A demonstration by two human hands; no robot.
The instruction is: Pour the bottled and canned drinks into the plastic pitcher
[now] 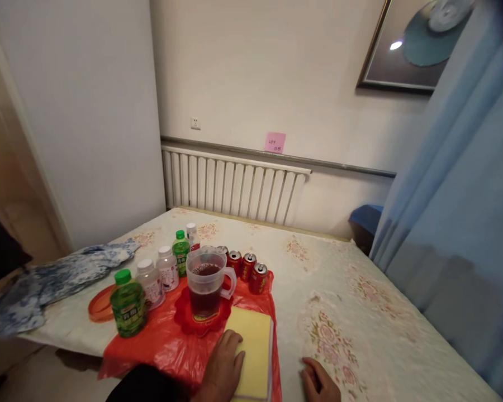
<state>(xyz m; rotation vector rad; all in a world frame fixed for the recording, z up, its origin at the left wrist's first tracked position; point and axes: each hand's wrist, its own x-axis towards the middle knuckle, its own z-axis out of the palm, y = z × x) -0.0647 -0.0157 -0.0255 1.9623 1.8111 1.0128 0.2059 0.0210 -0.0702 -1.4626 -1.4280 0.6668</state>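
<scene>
My left hand [224,362] lies palm down over the left edge of a yellow notepad [256,353], its thumb apart from the bent fingers. To the right, my right hand [319,382] rests on the tablecloth at the bottom edge with fingers loosely curled and nothing visible in them. Beyond the notepad, a clear plastic pitcher [205,293] of dark red drink stands upright on a red scalloped dish [183,314]. Green-capped bottles [128,312] and white-capped clear bottles [151,289] line up left of it. Several red cans [259,280] form a row behind the pitcher.
A red plastic sheet [159,357] lies under these things. An orange-red lid [100,304] and a blue-and-white cloth [67,276] are at left. The flowered tablecloth [335,301] reaches a radiator [235,184] by the wall. A blue curtain [456,223] hangs at right.
</scene>
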